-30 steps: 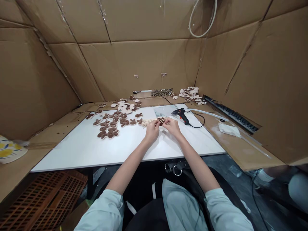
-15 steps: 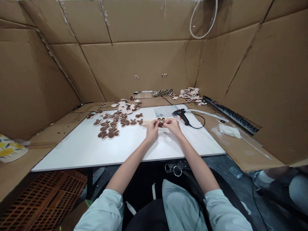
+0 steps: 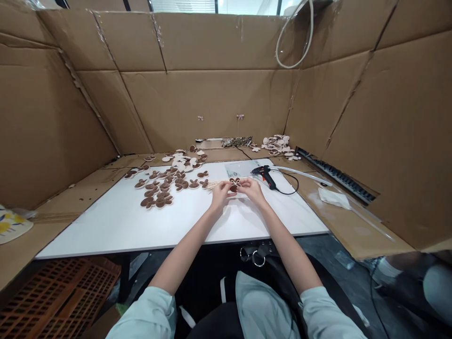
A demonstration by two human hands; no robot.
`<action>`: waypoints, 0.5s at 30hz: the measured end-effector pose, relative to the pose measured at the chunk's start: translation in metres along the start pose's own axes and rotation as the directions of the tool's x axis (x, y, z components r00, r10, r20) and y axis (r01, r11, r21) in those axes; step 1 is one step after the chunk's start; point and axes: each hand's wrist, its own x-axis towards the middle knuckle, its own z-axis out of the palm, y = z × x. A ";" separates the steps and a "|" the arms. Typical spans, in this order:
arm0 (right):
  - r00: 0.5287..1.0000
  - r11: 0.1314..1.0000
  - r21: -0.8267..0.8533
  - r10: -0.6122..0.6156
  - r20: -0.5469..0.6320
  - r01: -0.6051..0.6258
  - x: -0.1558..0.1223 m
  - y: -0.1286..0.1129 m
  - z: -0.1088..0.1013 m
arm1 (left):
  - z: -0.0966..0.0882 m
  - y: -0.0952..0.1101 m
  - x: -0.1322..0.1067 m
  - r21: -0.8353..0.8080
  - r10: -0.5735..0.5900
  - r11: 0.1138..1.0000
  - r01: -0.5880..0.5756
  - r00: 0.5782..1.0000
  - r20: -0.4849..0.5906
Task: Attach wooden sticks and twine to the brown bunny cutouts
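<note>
Both my hands meet over the white table [image 3: 116,226]. My left hand [image 3: 221,194] and my right hand [image 3: 252,189] pinch a small brown-and-cream rabbit-shaped cutout [image 3: 234,183] between their fingertips. A bundle of thin wooden sticks [image 3: 215,185] lies just left of it, touching my left hand or passing under it. Many similar brown cutouts [image 3: 160,188] lie in a loose cluster further left. A black hot glue gun [image 3: 264,176] rests on its side beyond my right hand, not touched.
Pale cutouts [image 3: 277,146] are heaped at the far right on a cardboard shelf, and a strip of dark beads [image 3: 236,141] lies at the back. Cardboard walls surround the table. A white tissue [image 3: 334,197] lies on the right, and an orange plastic crate [image 3: 52,301] sits below left.
The whole view has tilted, so the table sits lower in the picture and a strip of window shows at the top. My hands stay together on the cutout.
</note>
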 end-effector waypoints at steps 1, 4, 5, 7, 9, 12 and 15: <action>1.000 1.000 0.015 0.006 0.008 -0.006 0.000 -0.001 0.000 | 0.000 0.001 -0.001 -0.008 -0.005 1.000 0.005 1.000 -0.002; 0.998 0.994 0.096 0.057 0.025 -0.059 0.000 -0.003 0.001 | 0.001 0.004 -0.001 -0.027 -0.028 0.999 0.028 1.000 0.003; 0.997 0.989 0.126 0.077 0.030 -0.080 0.001 -0.003 0.002 | 0.001 0.004 -0.001 -0.027 -0.035 0.999 0.035 0.999 0.003; 0.993 0.979 0.168 0.105 0.053 -0.112 0.002 -0.004 0.002 | 0.001 0.004 0.000 -0.013 -0.053 0.999 0.053 0.999 0.000; 0.991 0.973 0.193 0.116 0.072 -0.128 0.004 -0.003 0.003 | 0.001 0.003 0.001 0.007 -0.069 0.998 0.069 0.998 -0.006; 0.989 0.970 0.201 0.129 0.066 -0.140 0.005 -0.002 0.003 | 0.000 0.003 0.002 0.000 -0.085 0.996 0.085 0.996 -0.003; 0.991 0.977 0.169 0.125 0.046 -0.131 0.004 -0.001 0.003 | 0.000 0.004 0.000 -0.043 -0.094 0.995 0.093 0.995 -0.023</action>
